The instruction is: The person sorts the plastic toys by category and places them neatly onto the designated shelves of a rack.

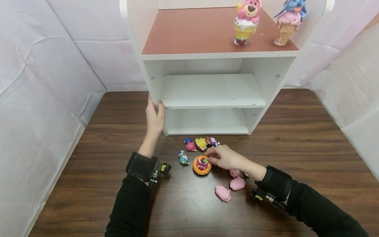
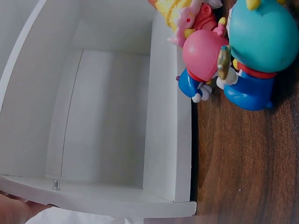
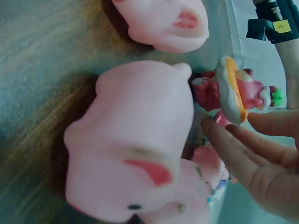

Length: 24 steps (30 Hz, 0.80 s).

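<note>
My right hand [image 1: 224, 156] pinches an orange-ringed figurine [image 1: 202, 167] in front of the white shelf unit [image 1: 211, 90], whose left side my left hand [image 1: 155, 118] touches with fingers extended.

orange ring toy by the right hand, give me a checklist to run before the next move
1. Left hand on the side of the white shelf unit: ok
2. Right hand at the orange ring toy: ok
3. Firm grip on that toy: cannot tell
4. Table clear around it: not ok, blue-green figure and pink animal toys nearby
5. Ice-cream figures standing on the top level: ok
</note>
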Available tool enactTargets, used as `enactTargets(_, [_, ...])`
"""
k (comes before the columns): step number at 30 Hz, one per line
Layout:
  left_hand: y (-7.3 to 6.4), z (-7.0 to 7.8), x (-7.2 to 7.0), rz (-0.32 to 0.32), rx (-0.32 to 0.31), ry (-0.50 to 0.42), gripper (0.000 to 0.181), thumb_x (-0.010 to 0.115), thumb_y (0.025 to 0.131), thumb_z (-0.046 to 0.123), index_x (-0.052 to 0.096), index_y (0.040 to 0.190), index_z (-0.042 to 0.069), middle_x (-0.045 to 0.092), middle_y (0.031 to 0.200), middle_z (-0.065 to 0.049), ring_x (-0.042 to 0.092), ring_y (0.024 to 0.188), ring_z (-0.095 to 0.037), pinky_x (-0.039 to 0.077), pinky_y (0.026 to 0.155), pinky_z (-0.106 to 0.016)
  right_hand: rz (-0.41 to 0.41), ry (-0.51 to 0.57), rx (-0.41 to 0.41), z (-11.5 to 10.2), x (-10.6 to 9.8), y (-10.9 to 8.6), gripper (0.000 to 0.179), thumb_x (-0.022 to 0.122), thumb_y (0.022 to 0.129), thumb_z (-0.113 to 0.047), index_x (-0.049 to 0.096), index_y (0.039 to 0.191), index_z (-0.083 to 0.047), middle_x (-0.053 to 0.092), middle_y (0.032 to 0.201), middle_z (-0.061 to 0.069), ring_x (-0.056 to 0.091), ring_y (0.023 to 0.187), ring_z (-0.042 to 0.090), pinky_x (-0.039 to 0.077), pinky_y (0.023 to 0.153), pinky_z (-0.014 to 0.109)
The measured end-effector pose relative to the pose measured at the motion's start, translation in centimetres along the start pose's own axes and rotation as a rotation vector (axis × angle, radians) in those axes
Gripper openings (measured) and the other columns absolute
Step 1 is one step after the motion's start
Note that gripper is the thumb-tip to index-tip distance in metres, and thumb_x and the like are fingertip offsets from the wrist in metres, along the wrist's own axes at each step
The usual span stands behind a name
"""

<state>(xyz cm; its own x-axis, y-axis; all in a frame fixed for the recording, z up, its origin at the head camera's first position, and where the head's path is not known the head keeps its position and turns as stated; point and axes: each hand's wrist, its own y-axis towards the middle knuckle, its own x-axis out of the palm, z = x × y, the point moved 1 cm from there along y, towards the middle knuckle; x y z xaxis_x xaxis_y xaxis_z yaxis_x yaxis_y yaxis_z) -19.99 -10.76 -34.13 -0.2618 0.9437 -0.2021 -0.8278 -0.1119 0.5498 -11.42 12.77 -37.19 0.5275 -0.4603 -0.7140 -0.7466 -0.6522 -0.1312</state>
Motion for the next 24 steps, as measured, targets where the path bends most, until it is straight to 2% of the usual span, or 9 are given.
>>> enactTargets(6, [0.0,0.1,0.0,0.005,-0.002,0.021,0.051,0.031,0.089,0.004,0.020,0.139,0.003,0.040,0.131,-0.016,0.040,0.119,-0.025,0.035,0.097,-0.040,0.112,-0.090,-0.033,-1.2,-0.6,-0.9,0.027,0.066,0.075,-0.002,0.061,0.101,0.003,0.064,0.081,0.007,0.060,0.075,0.016,0.051,0.065,0.026])
enactTargets(12, [0.0,0.2,-0.1,0.003,-0.007,0.008,0.050,0.031,0.090,0.005,0.021,0.139,0.003,0.040,0.131,-0.015,0.040,0.119,-0.023,0.035,0.098,-0.037,0.207,-0.159,-0.091,-2.4,0.1,-1.5,0.035,0.075,0.068,-0.014,0.062,0.097,0.000,0.063,0.084,0.007,0.058,0.071,0.015,0.049,0.062,0.023])
enactTargets(15, [0.0,0.2,0.0,0.002,-0.006,0.004,0.050,0.031,0.090,0.005,0.021,0.139,0.003,0.040,0.131,-0.015,0.041,0.119,-0.024,0.035,0.098,-0.037,0.211,-0.201,-0.115,-2.9,0.6,-1.3,0.037,0.076,0.068,-0.018,0.061,0.096,0.001,0.062,0.087,0.008,0.056,0.069,0.015,0.047,0.059,0.021])
enactTargets(18, [0.0,0.2,0.0,0.002,0.001,0.000,0.050,0.031,0.089,0.005,0.021,0.139,0.003,0.041,0.130,-0.015,0.041,0.118,-0.025,0.036,0.097,-0.038,0.205,-0.242,-0.106,-3.4,1.1,-0.9,0.037,0.076,0.068,-0.020,0.061,0.094,0.001,0.060,0.087,0.008,0.054,0.070,0.014,0.047,0.059,0.022])
enactTargets(24, [0.0,0.2,0.1,0.008,0.014,-0.017,0.050,0.031,0.089,0.003,0.022,0.138,0.002,0.042,0.129,-0.016,0.043,0.117,-0.025,0.037,0.096,-0.037,0.182,-0.346,-0.070,-4.1,1.6,-0.1,0.035,0.075,0.069,-0.019,0.060,0.095,-0.001,0.058,0.089,0.009,0.056,0.080,0.019,0.050,0.068,0.032])
